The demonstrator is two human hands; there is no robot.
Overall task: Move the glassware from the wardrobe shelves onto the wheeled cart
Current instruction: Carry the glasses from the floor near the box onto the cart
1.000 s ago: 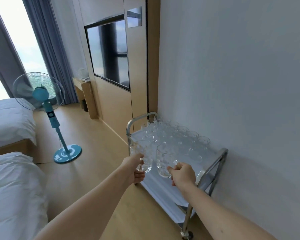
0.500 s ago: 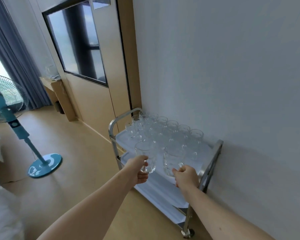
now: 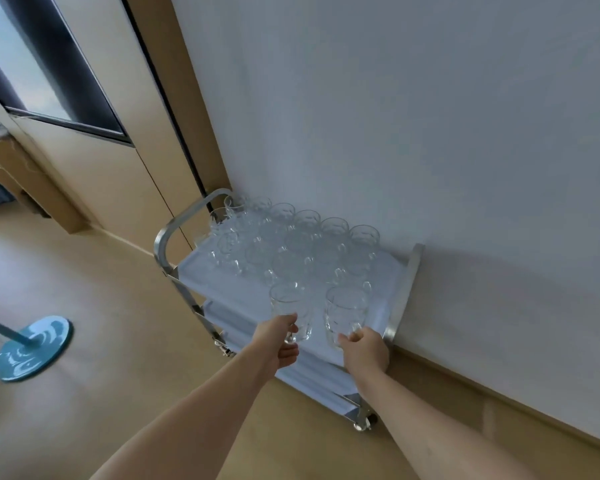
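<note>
The left hand (image 3: 278,342) holds one glass (image 3: 289,308) by its handle, and the right hand (image 3: 366,348) holds a second glass (image 3: 345,310) the same way. Both glasses are over the near edge of the cart (image 3: 400,289), just before the rows of glasses (image 3: 291,237) on its top shelf.

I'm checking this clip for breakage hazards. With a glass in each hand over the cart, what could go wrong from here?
1. The left hand and the right hand each hold a glass by its base; the left glass and the right glass are close together and could clink.
2. The glasses already on the cart are packed tightly, so setting new ones down may knock the front row.
3. The cart's free space lies at its near edge.
</note>
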